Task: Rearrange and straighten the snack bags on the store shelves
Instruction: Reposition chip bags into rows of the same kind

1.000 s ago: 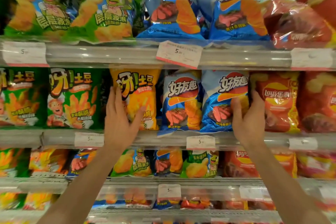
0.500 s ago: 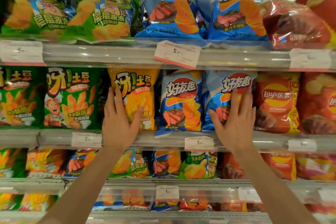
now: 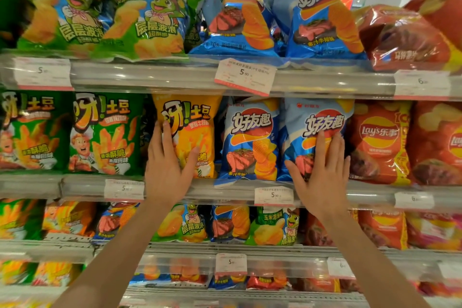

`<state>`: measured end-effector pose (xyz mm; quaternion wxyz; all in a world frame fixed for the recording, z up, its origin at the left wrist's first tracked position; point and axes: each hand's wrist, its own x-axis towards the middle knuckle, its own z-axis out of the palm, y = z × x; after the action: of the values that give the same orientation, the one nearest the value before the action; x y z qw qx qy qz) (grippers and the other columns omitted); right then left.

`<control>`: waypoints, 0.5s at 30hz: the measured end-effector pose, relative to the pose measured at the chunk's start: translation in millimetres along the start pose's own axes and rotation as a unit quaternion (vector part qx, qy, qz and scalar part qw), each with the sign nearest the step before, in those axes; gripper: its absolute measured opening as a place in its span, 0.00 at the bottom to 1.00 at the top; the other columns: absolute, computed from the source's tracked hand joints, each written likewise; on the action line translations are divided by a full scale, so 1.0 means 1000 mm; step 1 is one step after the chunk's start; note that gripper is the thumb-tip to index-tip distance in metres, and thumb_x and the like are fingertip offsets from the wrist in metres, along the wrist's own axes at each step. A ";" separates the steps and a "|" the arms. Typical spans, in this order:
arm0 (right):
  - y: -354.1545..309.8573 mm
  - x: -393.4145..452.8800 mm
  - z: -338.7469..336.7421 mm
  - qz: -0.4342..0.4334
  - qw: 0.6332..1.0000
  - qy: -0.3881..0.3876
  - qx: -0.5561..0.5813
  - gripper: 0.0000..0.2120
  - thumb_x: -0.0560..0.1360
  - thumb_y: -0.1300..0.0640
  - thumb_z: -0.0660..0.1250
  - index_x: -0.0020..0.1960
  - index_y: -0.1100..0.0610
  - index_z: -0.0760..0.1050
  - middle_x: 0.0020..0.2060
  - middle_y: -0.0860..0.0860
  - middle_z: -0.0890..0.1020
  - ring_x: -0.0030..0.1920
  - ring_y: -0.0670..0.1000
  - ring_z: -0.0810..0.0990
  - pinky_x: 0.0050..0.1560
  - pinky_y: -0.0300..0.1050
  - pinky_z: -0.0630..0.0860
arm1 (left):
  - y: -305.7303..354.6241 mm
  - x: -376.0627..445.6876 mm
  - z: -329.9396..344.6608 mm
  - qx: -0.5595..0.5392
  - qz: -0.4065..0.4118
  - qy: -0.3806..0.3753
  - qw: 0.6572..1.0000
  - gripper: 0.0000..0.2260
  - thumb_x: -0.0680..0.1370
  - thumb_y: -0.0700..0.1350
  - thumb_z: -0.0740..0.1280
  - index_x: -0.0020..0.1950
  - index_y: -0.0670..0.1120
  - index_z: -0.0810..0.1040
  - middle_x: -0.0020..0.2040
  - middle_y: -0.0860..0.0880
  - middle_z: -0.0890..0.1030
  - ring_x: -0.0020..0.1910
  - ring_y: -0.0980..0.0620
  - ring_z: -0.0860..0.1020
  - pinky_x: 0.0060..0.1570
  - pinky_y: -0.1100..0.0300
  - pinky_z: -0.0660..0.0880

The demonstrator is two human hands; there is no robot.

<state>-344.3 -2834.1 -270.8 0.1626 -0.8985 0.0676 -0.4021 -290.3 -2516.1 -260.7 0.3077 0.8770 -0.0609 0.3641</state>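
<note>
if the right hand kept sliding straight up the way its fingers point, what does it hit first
Probably the clear plastic shelf rail overhead; until then the right hand only slides up the glossy blue steak-flavour chip bag it presses.

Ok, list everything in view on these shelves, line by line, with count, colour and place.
green wave-chip bags: two, green, top shelf left
blue steak-chip bags, top: two, blue, top shelf middle
red bags, top: at least two, top shelf right
green fries bags: two, middle shelf left
yellow fries bag: one, middle shelf
blue steak-chip bags, middle: two, middle shelf
red Lay's bags: two, middle shelf right
price tags: several, white, on shelf rails
lower shelves: mixed bags, partly blurred
left hand: flat on yellow fries bag
right hand: flat on right blue bag
</note>
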 end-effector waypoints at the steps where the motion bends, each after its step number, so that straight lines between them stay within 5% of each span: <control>1: -0.002 0.002 -0.003 0.004 1.000 -0.010 0.010 0.46 0.77 0.30 0.58 0.84 0.53 0.46 0.83 0.61 0.49 0.83 0.60 0.46 0.80 0.65 0.48 | 0.000 0.000 -0.001 -0.008 -0.002 -0.003 1.000 0.40 0.80 0.67 0.56 0.84 0.45 0.51 0.84 0.43 0.53 0.82 0.42 0.56 0.72 0.39 0.67; 4: -0.006 0.008 -0.017 0.021 0.997 -0.034 0.070 0.44 0.75 0.32 0.61 0.84 0.52 0.54 0.83 0.59 0.53 0.83 0.59 0.48 0.80 0.63 0.47 | -0.003 0.002 -0.006 -0.054 -0.002 -0.023 0.998 0.42 0.79 0.69 0.58 0.84 0.47 0.50 0.85 0.47 0.52 0.83 0.46 0.53 0.76 0.44 0.61; 8: -0.009 0.014 -0.040 0.020 0.992 0.021 0.121 0.29 0.78 0.42 0.68 0.72 0.59 0.74 0.76 0.62 0.66 0.77 0.62 0.62 0.75 0.66 0.62 | -0.013 0.008 -0.019 -0.142 -0.016 -0.062 0.988 0.41 0.78 0.68 0.64 0.84 0.54 0.50 0.84 0.52 0.53 0.82 0.51 0.53 0.79 0.48 0.56; 12: -0.037 0.017 -0.052 -0.004 0.985 0.085 0.151 0.09 0.78 0.57 0.72 0.57 0.59 0.81 0.59 0.58 0.78 0.59 0.59 0.78 0.58 0.60 0.77 | -0.021 0.007 -0.031 -0.194 -0.031 -0.062 0.979 0.34 0.80 0.66 0.61 0.83 0.57 0.54 0.81 0.53 0.60 0.80 0.54 0.60 0.78 0.46 0.62; 15: -0.083 0.012 -0.050 -0.014 0.978 -0.005 0.209 0.03 0.79 0.54 0.69 0.52 0.52 0.80 0.44 0.46 0.81 0.41 0.46 0.81 0.44 0.48 0.79 | -0.026 0.010 -0.039 -0.229 -0.075 -0.071 0.968 0.36 0.80 0.66 0.62 0.83 0.56 0.55 0.81 0.54 0.63 0.79 0.55 0.62 0.77 0.45 0.63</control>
<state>-373.8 -2771.0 -202.3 0.3417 -0.8475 -0.0312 -0.4049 -297.8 -2470.9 -245.8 0.5215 0.8090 -0.0984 0.2527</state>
